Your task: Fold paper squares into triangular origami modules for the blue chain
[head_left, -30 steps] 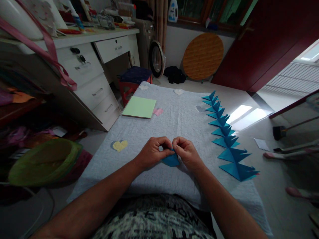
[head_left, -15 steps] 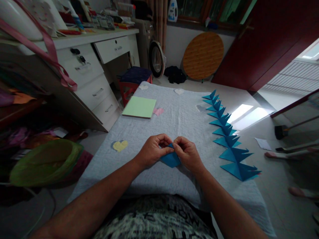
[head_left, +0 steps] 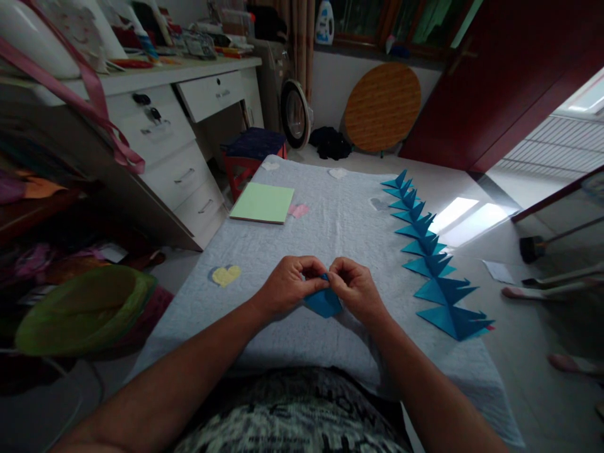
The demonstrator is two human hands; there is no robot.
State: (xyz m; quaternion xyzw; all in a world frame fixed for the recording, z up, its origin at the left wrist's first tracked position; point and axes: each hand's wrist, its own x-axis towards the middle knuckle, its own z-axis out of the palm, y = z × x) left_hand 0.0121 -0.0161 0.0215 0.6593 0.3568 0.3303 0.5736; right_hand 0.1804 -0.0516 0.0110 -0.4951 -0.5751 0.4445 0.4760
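Observation:
A folded piece of blue paper (head_left: 324, 303) is held between my two hands, low over the near middle of the table. My left hand (head_left: 293, 284) pinches its upper left side, thumb in front and fingers curled behind. At its upper right, my right hand (head_left: 355, 286) grips the paper between thumb and fingertips, close beside the left fingertips. The fingers hide the paper's upper part. Along the table's right side runs a row of several blue origami cranes (head_left: 436, 290) with pointed wings.
A stack of square paper (head_left: 262, 202), pale green on top, lies at the table's far left. A grey cloth with heart patches covers the table (head_left: 349, 220). Left stand a white desk (head_left: 165, 151) and a bin with a green liner (head_left: 85, 308). A stool (head_left: 253, 148) stands beyond.
Both hands keep their pinch on the blue paper, with only slight finger movement. The whole view has shifted slightly.

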